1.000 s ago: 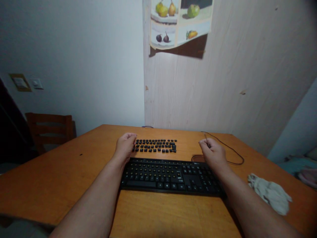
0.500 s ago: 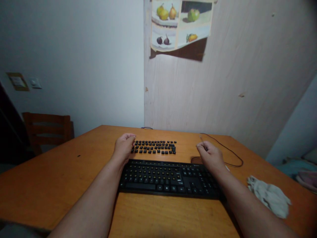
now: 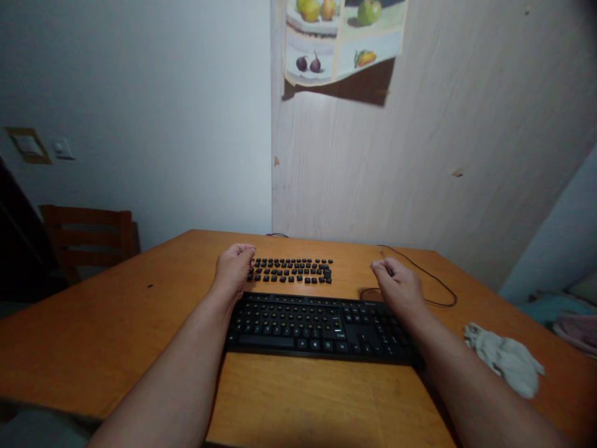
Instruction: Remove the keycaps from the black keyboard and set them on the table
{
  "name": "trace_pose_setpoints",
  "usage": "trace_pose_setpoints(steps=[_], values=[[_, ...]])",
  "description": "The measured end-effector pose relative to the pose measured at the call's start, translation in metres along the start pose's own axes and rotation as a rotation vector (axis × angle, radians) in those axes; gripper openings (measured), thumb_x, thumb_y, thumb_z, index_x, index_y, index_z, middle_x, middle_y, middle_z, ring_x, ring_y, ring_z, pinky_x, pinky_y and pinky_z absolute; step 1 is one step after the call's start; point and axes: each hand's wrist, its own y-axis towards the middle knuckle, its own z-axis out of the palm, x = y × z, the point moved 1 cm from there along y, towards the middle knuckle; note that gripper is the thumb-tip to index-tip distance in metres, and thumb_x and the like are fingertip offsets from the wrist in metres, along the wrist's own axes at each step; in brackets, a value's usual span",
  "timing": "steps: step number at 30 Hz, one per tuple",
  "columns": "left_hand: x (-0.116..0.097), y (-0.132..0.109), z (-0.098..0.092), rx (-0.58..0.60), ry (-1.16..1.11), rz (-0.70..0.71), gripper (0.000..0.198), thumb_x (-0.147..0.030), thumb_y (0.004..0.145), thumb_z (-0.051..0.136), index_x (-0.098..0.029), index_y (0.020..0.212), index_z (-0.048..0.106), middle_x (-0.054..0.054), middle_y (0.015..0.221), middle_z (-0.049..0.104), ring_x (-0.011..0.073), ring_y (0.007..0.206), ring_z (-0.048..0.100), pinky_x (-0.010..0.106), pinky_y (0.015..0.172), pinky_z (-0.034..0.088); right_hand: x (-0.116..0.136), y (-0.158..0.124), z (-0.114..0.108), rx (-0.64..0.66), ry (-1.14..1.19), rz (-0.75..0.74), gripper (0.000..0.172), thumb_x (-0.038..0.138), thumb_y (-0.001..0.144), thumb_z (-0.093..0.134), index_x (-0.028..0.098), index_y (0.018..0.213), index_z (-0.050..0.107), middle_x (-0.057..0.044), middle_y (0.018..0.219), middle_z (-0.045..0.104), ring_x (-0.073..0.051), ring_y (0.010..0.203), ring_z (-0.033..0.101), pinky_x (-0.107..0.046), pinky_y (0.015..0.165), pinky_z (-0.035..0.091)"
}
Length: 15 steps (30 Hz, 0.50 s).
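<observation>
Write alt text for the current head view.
A person's closed left hand and right hand flank rows of loose black keycaps behind a partly stripped keyboard on a wooden table. A thin object juts from the right hand.

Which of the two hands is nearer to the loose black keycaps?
The left hand: it is at the left end of the keycap rows, whereas a wide gap separates the right hand from them.

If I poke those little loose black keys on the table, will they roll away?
Probably not: the loose keys look blocky rather than round, so they'd likely slide. They seem light, being so tiny beside the keyboard. And since they lie close together in rows, one poke might bump its neighbours.
</observation>
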Motion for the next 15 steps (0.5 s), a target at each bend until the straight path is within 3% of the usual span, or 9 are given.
trace_pose_setpoints(steps=[15], values=[[0.0018, 0.0016, 0.0001, -0.016, 0.004, -0.002, 0.023, -0.032, 0.067, 0.063, -0.015, 0.082, 0.065, -0.003, 0.054, 0.052, 0.0088, 0.045, 0.042, 0.019, 0.044, 0.029, 0.0032, -0.0010, -0.0018, -0.001, -0.010, 0.019, 0.038, 0.050, 0.087, 0.048, 0.019, 0.067, 0.057, 0.003, 0.055, 0.045, -0.014, 0.055, 0.045, -0.025, 0.053, 0.031]])
